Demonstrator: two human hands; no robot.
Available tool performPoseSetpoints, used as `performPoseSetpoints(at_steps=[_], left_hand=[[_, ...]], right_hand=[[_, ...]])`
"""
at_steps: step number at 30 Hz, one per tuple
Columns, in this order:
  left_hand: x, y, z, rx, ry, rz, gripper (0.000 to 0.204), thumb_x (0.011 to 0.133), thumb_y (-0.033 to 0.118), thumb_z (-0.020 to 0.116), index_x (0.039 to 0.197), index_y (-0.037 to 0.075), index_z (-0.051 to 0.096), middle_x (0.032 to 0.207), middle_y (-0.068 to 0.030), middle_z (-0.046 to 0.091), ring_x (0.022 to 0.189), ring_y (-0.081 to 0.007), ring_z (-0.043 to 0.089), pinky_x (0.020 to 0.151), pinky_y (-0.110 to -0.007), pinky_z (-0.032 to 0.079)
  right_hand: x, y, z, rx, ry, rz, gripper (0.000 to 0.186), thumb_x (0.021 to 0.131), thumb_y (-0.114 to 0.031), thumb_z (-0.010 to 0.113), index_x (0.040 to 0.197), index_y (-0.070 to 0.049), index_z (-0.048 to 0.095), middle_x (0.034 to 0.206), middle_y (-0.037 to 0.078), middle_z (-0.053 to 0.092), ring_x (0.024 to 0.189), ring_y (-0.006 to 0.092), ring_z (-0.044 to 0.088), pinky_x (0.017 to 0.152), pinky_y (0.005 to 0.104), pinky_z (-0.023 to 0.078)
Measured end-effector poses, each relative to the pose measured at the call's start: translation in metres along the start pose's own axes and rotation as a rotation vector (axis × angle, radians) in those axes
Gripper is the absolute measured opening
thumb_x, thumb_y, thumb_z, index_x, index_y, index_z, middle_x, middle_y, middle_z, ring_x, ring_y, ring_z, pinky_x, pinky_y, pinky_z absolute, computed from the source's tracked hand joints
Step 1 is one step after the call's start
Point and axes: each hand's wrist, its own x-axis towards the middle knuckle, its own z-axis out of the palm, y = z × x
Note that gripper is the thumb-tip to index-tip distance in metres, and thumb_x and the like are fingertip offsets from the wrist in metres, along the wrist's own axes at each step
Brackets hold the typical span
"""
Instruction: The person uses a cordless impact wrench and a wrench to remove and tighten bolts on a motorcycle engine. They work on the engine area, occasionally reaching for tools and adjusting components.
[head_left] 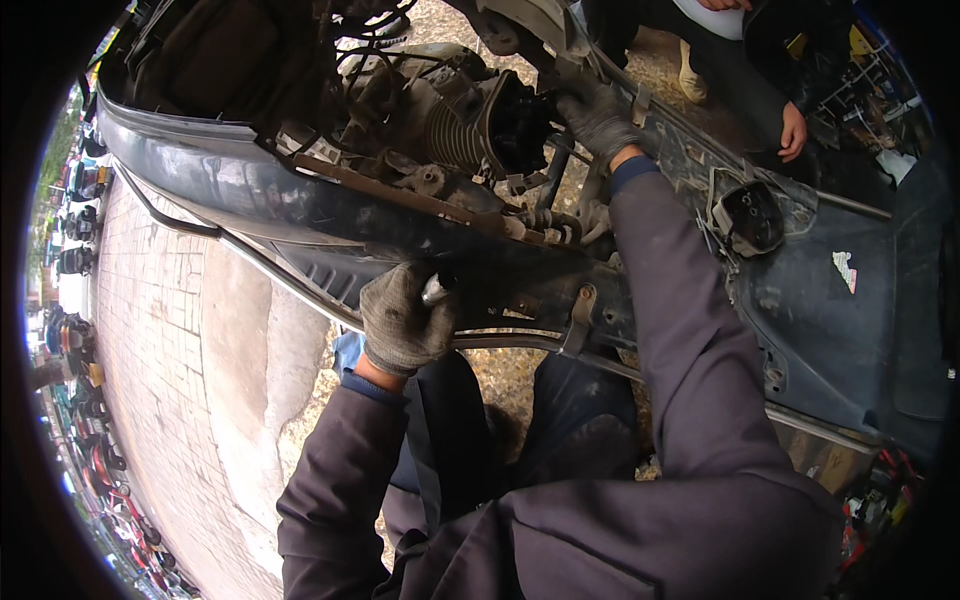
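Note:
My left hand [405,320], in a grey work glove, is closed round a short, shiny metal tool end [436,289], perhaps a socket; the rest of it is hidden. It is held against the dark side panel [480,290] of a partly stripped scooter. My right hand [598,118], also gloved, reaches to the far side of the engine. Its fingers curl in beside the frame, and what they grip is too dark to make out. Just left of them lies the ribbed engine cylinder [455,138] with a black opening [520,125] facing right.
A silver rail [290,287] runs along the scooter's near side. Right of my arm sits a black box-like part [750,215] on the frame. Another person's hand [792,132] hangs at the upper right. Paving [160,330] and parked scooters [105,450] lie to the left.

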Motion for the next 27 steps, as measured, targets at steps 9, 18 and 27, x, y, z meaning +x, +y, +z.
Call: performPoseSetpoints(at_steps=[9, 18, 27], left_hand=[[-0.003, 0.000, -0.002, 0.040, -0.038, -0.022, 0.023, 0.080, 0.011, 0.063, 0.101, 0.001, 0.062, 0.079, -0.0178, 0.066, 0.070, -0.0345, 0.066, 0.065, -0.036, 0.051], [-0.003, 0.001, 0.000, 0.020, -0.020, -0.053, 0.024, 0.079, 0.014, 0.067, 0.102, 0.005, 0.065, 0.083, -0.0173, 0.067, 0.076, -0.0379, 0.067, 0.068, -0.038, 0.052], [-0.003, 0.001, 0.002, 0.013, -0.003, -0.023, 0.023, 0.079, 0.014, 0.067, 0.100, 0.005, 0.064, 0.081, -0.0181, 0.066, 0.073, -0.0376, 0.066, 0.066, -0.038, 0.052]], right_hand=[[-0.032, 0.023, 0.013, -0.163, 0.103, 0.003, 0.032, 0.083, -0.007, 0.055, 0.114, -0.005, 0.064, 0.110, 0.020, 0.065, 0.102, 0.0375, 0.062, 0.089, 0.0394, 0.049], [-0.041, 0.028, 0.021, -0.342, -0.019, 0.247, 0.036, 0.082, -0.010, 0.060, 0.119, -0.009, 0.063, 0.106, 0.020, 0.067, 0.094, 0.0369, 0.063, 0.080, 0.0407, 0.052], [-0.041, 0.057, 0.021, 0.050, -0.027, 0.119, 0.035, 0.087, -0.013, 0.061, 0.122, -0.007, 0.061, 0.103, 0.011, 0.070, 0.096, 0.0218, 0.065, 0.080, 0.0339, 0.051]])
